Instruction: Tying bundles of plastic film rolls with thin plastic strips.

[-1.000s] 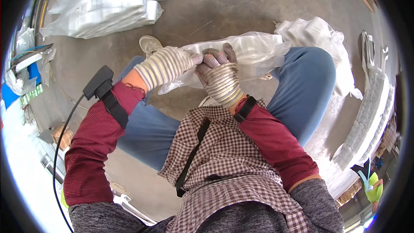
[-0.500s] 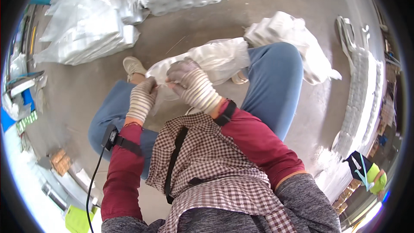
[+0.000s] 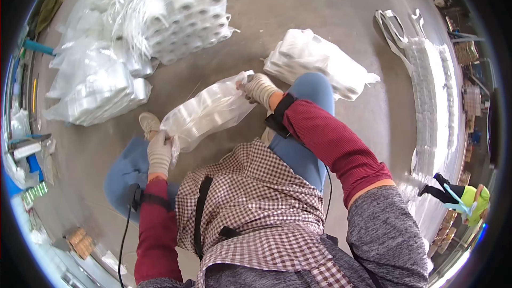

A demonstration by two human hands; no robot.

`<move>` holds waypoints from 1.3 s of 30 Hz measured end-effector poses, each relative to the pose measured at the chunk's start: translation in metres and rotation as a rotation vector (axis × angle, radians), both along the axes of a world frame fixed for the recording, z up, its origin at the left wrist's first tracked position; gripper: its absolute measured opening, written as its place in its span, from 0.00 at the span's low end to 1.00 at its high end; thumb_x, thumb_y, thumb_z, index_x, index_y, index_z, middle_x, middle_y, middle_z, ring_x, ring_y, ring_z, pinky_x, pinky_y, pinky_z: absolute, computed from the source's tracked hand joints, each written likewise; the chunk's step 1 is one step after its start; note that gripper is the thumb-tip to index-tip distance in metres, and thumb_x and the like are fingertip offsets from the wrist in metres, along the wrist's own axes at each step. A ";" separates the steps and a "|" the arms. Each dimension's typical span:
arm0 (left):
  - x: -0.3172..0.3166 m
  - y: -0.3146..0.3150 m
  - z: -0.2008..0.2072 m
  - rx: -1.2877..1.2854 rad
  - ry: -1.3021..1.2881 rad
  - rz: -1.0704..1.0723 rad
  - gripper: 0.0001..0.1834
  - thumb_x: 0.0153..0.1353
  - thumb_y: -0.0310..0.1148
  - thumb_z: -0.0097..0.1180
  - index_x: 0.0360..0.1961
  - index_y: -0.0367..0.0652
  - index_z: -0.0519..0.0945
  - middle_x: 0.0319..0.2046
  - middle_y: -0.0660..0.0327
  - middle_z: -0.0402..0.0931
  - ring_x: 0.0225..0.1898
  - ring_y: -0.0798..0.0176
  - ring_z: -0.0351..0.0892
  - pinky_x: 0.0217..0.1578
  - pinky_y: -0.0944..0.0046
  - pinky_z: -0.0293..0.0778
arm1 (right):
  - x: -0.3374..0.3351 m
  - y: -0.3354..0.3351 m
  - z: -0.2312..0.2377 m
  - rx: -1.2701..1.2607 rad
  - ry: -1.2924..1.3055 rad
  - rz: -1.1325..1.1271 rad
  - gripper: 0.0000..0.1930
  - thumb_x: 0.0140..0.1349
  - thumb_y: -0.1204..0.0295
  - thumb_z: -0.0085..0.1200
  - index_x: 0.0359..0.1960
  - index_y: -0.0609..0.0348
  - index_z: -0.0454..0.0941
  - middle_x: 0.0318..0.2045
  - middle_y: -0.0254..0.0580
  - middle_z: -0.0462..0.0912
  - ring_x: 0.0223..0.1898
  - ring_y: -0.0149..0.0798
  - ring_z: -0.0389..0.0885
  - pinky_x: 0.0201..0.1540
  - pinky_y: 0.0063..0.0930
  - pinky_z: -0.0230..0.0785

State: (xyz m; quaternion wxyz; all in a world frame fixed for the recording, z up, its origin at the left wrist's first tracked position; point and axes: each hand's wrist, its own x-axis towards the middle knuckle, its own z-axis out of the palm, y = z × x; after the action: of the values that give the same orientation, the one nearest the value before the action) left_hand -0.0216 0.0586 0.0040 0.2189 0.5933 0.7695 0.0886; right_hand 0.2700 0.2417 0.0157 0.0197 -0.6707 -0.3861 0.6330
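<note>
Clear bag (image 3: 208, 111): long and bulging, stretched between my two hands, slanting from 8 o'clock at my left grip to 2 o'clock at my right; I cannot tell whether its underside touches the floor (image 3: 298, 8).
Film: thin, wrinkled and shiny; I judge it soft and rather slippery, and likely to tear if I drag on one small pinch.
Contents: pale rounded pieces side by side, blurred by the film; to me they look light for their bulk and firmer than the wrapping, and they may shift, so I expect the bag to sag in the middle.
Best hold: the two ends, where film can be bunched into a full grip; the smooth middle would probably slide under my fingers.
Left hand (image 3: 159, 152): fingers closed on gathered film at the lower-left end; the bag's body touches it and runs away toward 2 o'clock.
Right hand (image 3: 260, 89): fingers curled tight round the upper-right end, their tips partly hidden; the bag's body lies at 8 o'clock from it.
White bundle (image 3: 320, 64): on the floor at 2 o'clock from my right hand, near it, with neither hand on it.
Roll stack (image 3: 186, 26): close to 12 o'clock from the bag, well apart.
Wrapped heap (image 3: 96, 85): between 10 and 11 o'clock from my left hand, out of contact.
</note>
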 end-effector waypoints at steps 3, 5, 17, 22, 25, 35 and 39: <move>0.003 -0.009 0.004 0.066 -0.077 0.054 0.11 0.52 0.24 0.50 0.38 0.45 0.77 0.39 0.51 0.73 0.37 0.45 0.74 0.39 0.58 0.71 | 0.013 -0.004 -0.025 -0.041 0.189 -0.095 0.19 0.58 0.57 0.51 0.43 0.59 0.72 0.31 0.39 0.75 0.31 0.39 0.72 0.37 0.36 0.67; 0.025 -0.018 0.012 0.117 -0.038 0.019 0.16 0.51 0.23 0.51 0.43 0.46 0.77 0.45 0.55 0.69 0.39 0.49 0.74 0.41 0.59 0.71 | 0.018 -0.005 -0.040 0.121 0.041 0.005 0.20 0.58 0.56 0.51 0.44 0.58 0.72 0.29 0.39 0.75 0.29 0.41 0.72 0.35 0.36 0.68; 0.071 0.028 0.031 0.138 -0.976 0.803 0.10 0.58 0.42 0.54 0.28 0.48 0.75 0.17 0.74 0.66 0.15 0.80 0.57 0.15 0.78 0.50 | 0.051 0.033 0.007 -0.051 0.378 0.284 0.10 0.54 0.62 0.53 0.32 0.52 0.79 0.23 0.32 0.76 0.23 0.29 0.74 0.25 0.24 0.70; 0.076 0.033 0.037 0.192 -0.916 0.753 0.16 0.60 0.46 0.49 0.21 0.49 0.65 0.15 0.72 0.59 0.14 0.79 0.54 0.15 0.77 0.48 | 0.059 0.015 -0.018 0.098 0.888 0.187 0.19 0.61 0.54 0.48 0.35 0.58 0.77 0.29 0.35 0.77 0.28 0.29 0.73 0.34 0.23 0.69; 0.086 0.044 0.041 0.132 -0.896 0.686 0.18 0.62 0.48 0.46 0.20 0.49 0.66 0.15 0.72 0.57 0.14 0.77 0.53 0.14 0.76 0.48 | 0.073 -0.002 -0.023 0.163 0.942 -0.024 0.19 0.63 0.53 0.45 0.29 0.57 0.75 0.31 0.34 0.76 0.30 0.27 0.72 0.37 0.22 0.66; 0.170 0.107 0.067 0.273 -0.724 0.136 0.16 0.59 0.42 0.49 0.20 0.44 0.69 0.13 0.71 0.59 0.13 0.77 0.57 0.13 0.74 0.51 | 0.158 -0.093 0.003 0.733 0.506 -0.680 0.16 0.63 0.57 0.47 0.25 0.55 0.69 0.23 0.29 0.68 0.26 0.26 0.64 0.30 0.21 0.58; 0.221 0.153 0.056 0.459 -0.533 -0.387 0.13 0.60 0.37 0.50 0.22 0.42 0.70 0.14 0.68 0.63 0.13 0.73 0.61 0.14 0.73 0.58 | 0.205 -0.132 0.016 0.757 0.358 -0.901 0.15 0.65 0.58 0.44 0.26 0.54 0.68 0.24 0.27 0.67 0.26 0.25 0.62 0.30 0.21 0.56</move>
State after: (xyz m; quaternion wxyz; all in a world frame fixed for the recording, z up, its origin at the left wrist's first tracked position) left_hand 0.1992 0.2115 0.0601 0.2852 0.7171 0.5200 0.3661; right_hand 0.4751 0.1093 0.0320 0.5867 -0.5975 -0.2535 0.4843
